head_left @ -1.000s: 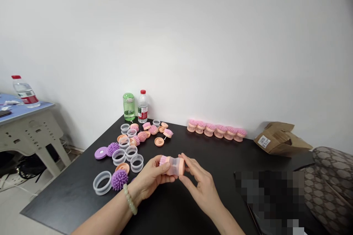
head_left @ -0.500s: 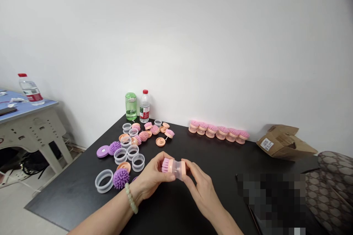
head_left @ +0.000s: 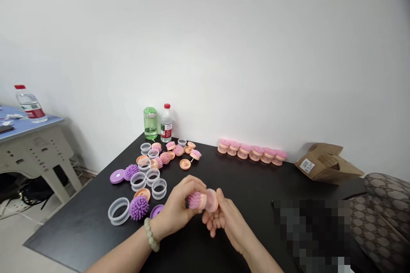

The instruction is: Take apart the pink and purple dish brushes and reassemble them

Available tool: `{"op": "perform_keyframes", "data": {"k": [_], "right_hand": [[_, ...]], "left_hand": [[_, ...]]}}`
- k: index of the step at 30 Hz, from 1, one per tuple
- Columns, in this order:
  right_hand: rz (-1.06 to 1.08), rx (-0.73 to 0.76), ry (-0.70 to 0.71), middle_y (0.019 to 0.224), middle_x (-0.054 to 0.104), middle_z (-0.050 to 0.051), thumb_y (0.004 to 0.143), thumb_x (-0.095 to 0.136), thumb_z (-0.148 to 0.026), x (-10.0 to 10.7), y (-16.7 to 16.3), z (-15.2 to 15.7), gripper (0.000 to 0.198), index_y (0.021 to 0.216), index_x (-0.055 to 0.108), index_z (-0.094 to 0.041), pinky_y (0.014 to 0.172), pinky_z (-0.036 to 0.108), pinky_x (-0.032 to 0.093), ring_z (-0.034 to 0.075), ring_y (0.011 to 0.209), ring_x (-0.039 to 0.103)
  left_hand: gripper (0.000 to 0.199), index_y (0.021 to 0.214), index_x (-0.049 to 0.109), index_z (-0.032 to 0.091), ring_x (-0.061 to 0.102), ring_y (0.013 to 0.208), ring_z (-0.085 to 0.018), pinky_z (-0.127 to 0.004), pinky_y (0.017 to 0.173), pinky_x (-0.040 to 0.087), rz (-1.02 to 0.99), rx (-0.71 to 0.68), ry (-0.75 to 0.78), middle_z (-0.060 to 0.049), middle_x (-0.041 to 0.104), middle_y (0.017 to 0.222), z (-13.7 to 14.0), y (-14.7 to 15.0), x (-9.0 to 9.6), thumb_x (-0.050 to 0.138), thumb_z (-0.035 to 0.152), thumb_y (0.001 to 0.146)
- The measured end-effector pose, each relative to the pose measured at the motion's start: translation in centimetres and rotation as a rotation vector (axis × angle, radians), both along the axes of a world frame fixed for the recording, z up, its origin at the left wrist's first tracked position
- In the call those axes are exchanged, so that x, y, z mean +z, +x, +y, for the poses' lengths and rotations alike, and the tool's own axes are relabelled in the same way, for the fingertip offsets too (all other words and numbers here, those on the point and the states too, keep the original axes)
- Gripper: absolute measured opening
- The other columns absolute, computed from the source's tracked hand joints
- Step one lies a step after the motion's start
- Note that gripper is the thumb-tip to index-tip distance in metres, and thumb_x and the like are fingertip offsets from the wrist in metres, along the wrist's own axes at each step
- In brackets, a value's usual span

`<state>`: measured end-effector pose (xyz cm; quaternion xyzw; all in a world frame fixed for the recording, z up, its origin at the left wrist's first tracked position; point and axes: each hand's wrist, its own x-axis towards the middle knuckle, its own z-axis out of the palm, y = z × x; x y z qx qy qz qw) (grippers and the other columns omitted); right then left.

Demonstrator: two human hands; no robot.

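Note:
Above the black table (head_left: 80,230), both my hands hold one pink bristle brush with a peach base (head_left: 203,200). My left hand (head_left: 177,204), with a bead bracelet on its wrist, grips the bristle end. My right hand (head_left: 224,218) cups the peach end from below, fingers curled. To the left lie loose parts: clear rings (head_left: 119,210), a purple spiky head (head_left: 139,207), a purple cap (head_left: 117,176), pink heads and peach discs (head_left: 185,164).
A row of several finished pink brushes (head_left: 251,152) stands at the table's back by the wall. A green bottle (head_left: 150,123) and a water bottle (head_left: 165,123) stand behind the parts. A cardboard box (head_left: 326,163) sits at right. A pale side table (head_left: 35,145) stands left.
The brush has turned in my hands: the clear middle ring is no longer visible and the peach end faces me. My right hand has dropped under it.

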<state>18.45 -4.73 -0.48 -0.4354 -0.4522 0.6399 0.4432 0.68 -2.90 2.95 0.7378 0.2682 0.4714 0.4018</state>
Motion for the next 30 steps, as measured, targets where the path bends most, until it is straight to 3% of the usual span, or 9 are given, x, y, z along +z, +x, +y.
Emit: {"op": "perform_keyframes", "data": {"k": [3, 7, 9, 12, 16, 18, 23, 26, 30], "right_hand": [[-0.129, -0.102, 0.166, 0.080, 0.071, 0.010, 0.085, 0.046, -0.078, -0.2, 0.4, 0.3, 0.073, 0.104, 0.069, -0.011, 0.057, 0.031, 0.057, 0.017, 0.063, 0.067], [-0.289, -0.191, 0.443, 0.124, 0.067, 0.012, 0.081, 0.069, -0.058, 0.5, 0.7, 0.2, 0.068, 0.137, 0.053, -0.023, 0.083, 0.037, 0.057, 0.024, 0.102, 0.069], [-0.326, -0.192, 0.503, 0.121, 0.068, 0.010, 0.080, 0.072, -0.052, 0.9, 0.6, 0.1, 0.063, 0.133, 0.056, -0.023, 0.086, 0.036, 0.056, 0.024, 0.104, 0.068], [-0.319, -0.178, 0.365, 0.086, 0.071, 0.004, 0.081, 0.065, -0.063, 1.0, 0.3, 0.3, 0.051, 0.106, 0.066, -0.019, 0.066, 0.031, 0.057, 0.017, 0.070, 0.068], [-0.230, -0.058, 0.106, 0.055, 0.059, 0.003, 0.084, 0.029, -0.085, 0.4, 0.1, 0.9, 0.078, 0.077, 0.062, -0.014, 0.039, 0.026, 0.046, 0.013, 0.041, 0.053], [-0.222, -0.075, 0.125, 0.066, 0.064, 0.006, 0.084, 0.031, -0.084, 0.3, 0.3, 1.0, 0.081, 0.091, 0.065, -0.011, 0.045, 0.029, 0.051, 0.014, 0.048, 0.058], [-0.428, -0.178, 0.505, 0.126, 0.063, 0.010, 0.086, 0.067, -0.051, 1.0, 0.9, 0.3, 0.060, 0.136, 0.052, -0.023, 0.081, 0.035, 0.056, 0.022, 0.100, 0.066], [-0.554, -0.184, 0.555, 0.119, 0.065, 0.008, 0.084, 0.069, -0.036, 1.5, 0.8, 0.0, 0.046, 0.127, 0.060, -0.025, 0.082, 0.035, 0.055, 0.023, 0.100, 0.065], [-0.362, -0.145, 0.411, 0.095, 0.067, 0.003, 0.084, 0.068, -0.047, 1.6, 0.7, 0.2, 0.034, 0.107, 0.067, -0.022, 0.070, 0.031, 0.055, 0.017, 0.074, 0.067]], "left_hand": [[0.039, 0.099, 0.068, 0.022, 0.059, 0.094, -0.025, -0.032, 0.083, 0.047, -0.064, 0.060, -0.174, -0.006, 0.064, 0.099, 0.5, 0.1, -0.6, 0.086, 0.021, 0.065], [0.047, 0.104, 0.063, 0.022, 0.059, 0.086, -0.022, -0.029, 0.076, 0.047, -0.120, 0.053, -0.381, -0.002, 0.065, 0.097, 0.7, 0.1, -0.8, 0.087, 0.028, 0.065], [0.048, 0.107, 0.061, 0.022, 0.058, 0.081, -0.020, -0.028, 0.073, 0.047, -0.139, 0.045, -0.437, -0.001, 0.064, 0.092, 0.8, 0.0, -0.7, 0.086, 0.031, 0.066], [0.044, 0.104, 0.064, 0.022, 0.061, 0.083, -0.021, -0.030, 0.075, 0.049, -0.084, 0.031, -0.401, -0.002, 0.065, 0.092, 0.9, 0.0, -0.5, 0.085, 0.030, 0.065], [0.030, 0.092, 0.071, 0.023, 0.061, 0.104, -0.030, -0.037, 0.091, 0.048, 0.052, 0.063, -0.181, -0.007, 0.067, 0.107, 1.1, 0.1, -0.5, 0.081, 0.024, 0.065], [0.034, 0.096, 0.070, 0.023, 0.063, 0.097, -0.029, -0.036, 0.085, 0.050, 0.079, 0.086, -0.203, -0.006, 0.068, 0.103, 1.3, 0.1, -0.7, 0.082, 0.027, 0.065], [0.047, 0.106, 0.063, 0.022, 0.062, 0.083, -0.023, -0.031, 0.074, 0.050, 0.078, 0.141, -0.330, -0.003, 0.067, 0.097, 1.5, -0.1, -1.0, 0.083, 0.039, 0.067], [0.047, 0.104, 0.063, 0.022, 0.063, 0.091, -0.025, -0.032, 0.079, 0.051, 0.041, 0.123, -0.345, -0.004, 0.067, 0.101, 1.4, -0.1, -0.7, 0.084, 0.036, 0.065], [0.045, 0.101, 0.066, 0.022, 0.064, 0.090, -0.025, -0.032, 0.079, 0.052, 0.011, 0.055, -0.351, -0.004, 0.067, 0.101, 1.3, 0.0, -0.3, 0.085, 0.035, 0.063]]}}
